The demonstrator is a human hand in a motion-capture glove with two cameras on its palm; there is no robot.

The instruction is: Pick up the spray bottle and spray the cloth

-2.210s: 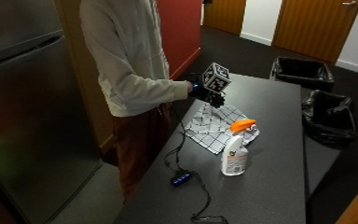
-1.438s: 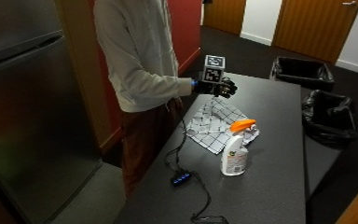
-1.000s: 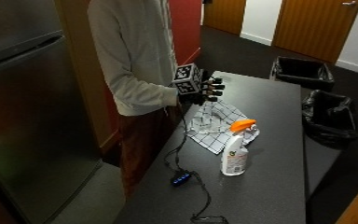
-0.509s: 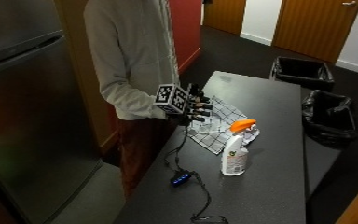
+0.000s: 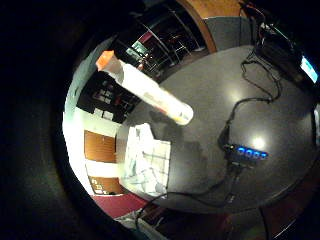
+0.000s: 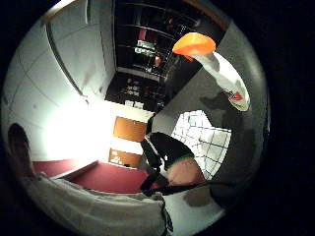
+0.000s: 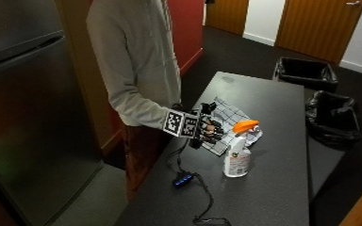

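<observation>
I see my gloved right hand [image 7: 207, 128], fingers relaxed and holding nothing, near the upright spray bottle [image 7: 238, 150], cloth [image 7: 230, 123] on desk [image 7: 275, 188].

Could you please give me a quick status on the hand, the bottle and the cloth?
Gloved right hand open, beside the bottle, no grip yet. White spray bottle with orange trigger upright on dark table. White checked cloth lying behind it. Nothing between.

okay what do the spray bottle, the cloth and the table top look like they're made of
Spray bottle: most likely plastic, a white smooth body with a printed label and an orange trigger head. Cloth: woven fabric, white with a dark grid pattern; it lies rumpled and folded, which suggests a soft textile. Table: a dark grey, smooth, slightly glossy top, judging by the light glare in the palm view; laminate or painted, I cannot tell which.
</observation>
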